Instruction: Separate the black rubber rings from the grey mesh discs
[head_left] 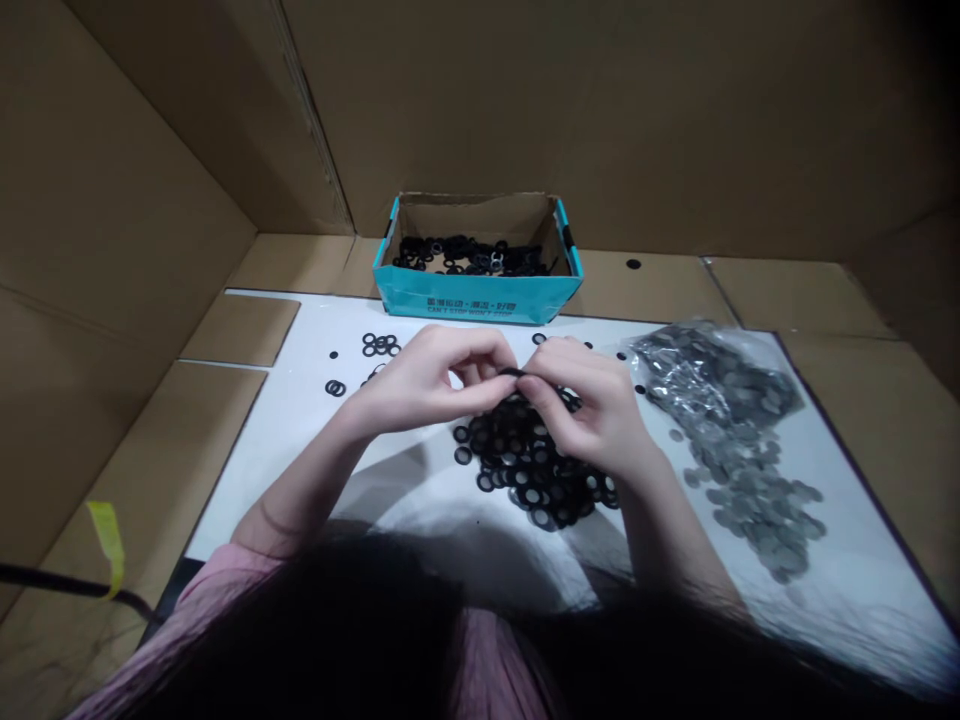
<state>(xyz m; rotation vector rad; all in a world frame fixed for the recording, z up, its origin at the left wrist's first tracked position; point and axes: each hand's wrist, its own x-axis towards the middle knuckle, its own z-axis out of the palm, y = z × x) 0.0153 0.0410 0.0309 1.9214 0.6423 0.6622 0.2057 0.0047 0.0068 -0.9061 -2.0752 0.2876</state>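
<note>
A small black ring [512, 372], seen nearly edge-on, is pinched between the fingertips of both hands. My left hand [442, 375] has thumb and forefinger closed on its left side. On its right side, my right hand [585, 390] grips with thumb and bent fingers. Whether a disc sits inside the ring cannot be made out. Below the hands lies a heap of black rings with pale grey centres [532, 470], partly covered by my right hand. Loose black rings [381, 344] lie to the left, some hidden behind my left hand.
A turquoise box [480, 295] holding black rings stands at the back. To the right are a clear plastic bag [712, 375] of grey discs and a spill of grey discs [765, 500]. Cardboard walls [600, 120] surround the white board [300, 450]. A black cable [67, 582] lies at left.
</note>
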